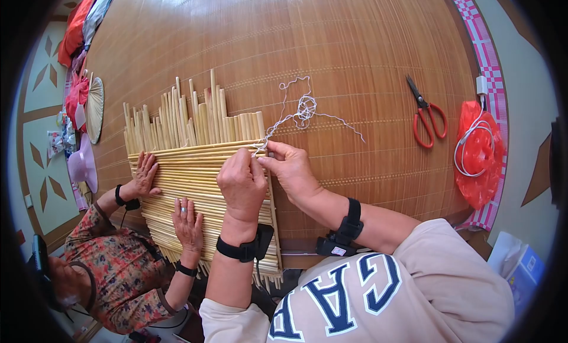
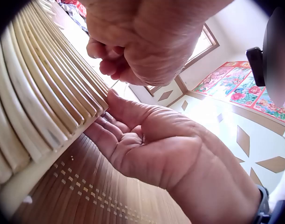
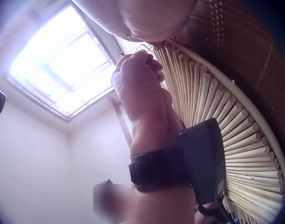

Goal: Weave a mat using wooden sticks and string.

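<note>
A panel of pale sticks [image 1: 189, 177] lies with one corner under both hands. My left hand [image 1: 242, 183] is curled over that corner and pinches the white string [image 1: 286, 119]; its curled fingers also appear at the top of the left wrist view. On the corner's right side, my right hand [image 1: 296, 171] grips the panel's edge. The left wrist view shows the right thumb against the stick ends and the right hand's fingers [image 2: 103, 135] below them. Loose string runs from the corner to a tangle beyond. The exact hold on the string is hidden.
Another person's two hands [image 1: 142, 176] rest on the panel at left. Uneven upright sticks [image 1: 204, 115] extend past its far edge. Red-handled scissors [image 1: 423, 115] lie at right, near a red bag [image 1: 482, 159] with a white cable. A fan [image 1: 94, 110] is at far left.
</note>
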`<action>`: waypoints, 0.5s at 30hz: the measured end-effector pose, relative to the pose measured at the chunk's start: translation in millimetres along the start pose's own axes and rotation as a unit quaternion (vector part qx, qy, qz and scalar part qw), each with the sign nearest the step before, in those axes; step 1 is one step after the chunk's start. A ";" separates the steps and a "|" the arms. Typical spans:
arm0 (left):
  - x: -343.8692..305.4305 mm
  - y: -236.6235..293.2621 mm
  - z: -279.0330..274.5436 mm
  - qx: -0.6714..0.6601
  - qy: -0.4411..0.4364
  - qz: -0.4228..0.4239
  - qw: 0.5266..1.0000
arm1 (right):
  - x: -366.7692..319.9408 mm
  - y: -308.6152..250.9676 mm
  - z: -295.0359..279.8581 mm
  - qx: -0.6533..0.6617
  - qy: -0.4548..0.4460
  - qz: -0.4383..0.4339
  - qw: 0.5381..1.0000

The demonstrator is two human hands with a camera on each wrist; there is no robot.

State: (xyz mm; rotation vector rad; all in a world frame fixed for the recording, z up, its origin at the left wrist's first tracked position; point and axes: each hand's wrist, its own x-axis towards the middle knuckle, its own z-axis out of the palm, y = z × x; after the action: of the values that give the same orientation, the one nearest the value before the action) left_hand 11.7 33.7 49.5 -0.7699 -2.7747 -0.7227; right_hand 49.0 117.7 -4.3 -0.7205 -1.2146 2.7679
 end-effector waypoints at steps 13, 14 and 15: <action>3.4 -4.7 2.2 -0.014 -0.027 -0.036 0.999 | -1.1 -5.5 -0.2 -0.012 -0.003 0.011 1.000; 3.8 -4.9 3.4 -0.012 -0.032 -0.036 0.999 | -1.2 -6.0 -0.9 -0.014 -0.002 0.010 1.000; 4.8 -6.1 4.4 -0.012 -0.032 -0.036 0.999 | -0.8 -5.4 -1.0 -0.015 -0.004 0.012 1.000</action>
State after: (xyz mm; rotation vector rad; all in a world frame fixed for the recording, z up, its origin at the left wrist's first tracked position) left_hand 4.2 33.4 44.5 -0.7127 -2.8698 -0.7581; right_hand 49.4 122.0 -0.7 -0.7321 -1.2600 2.7792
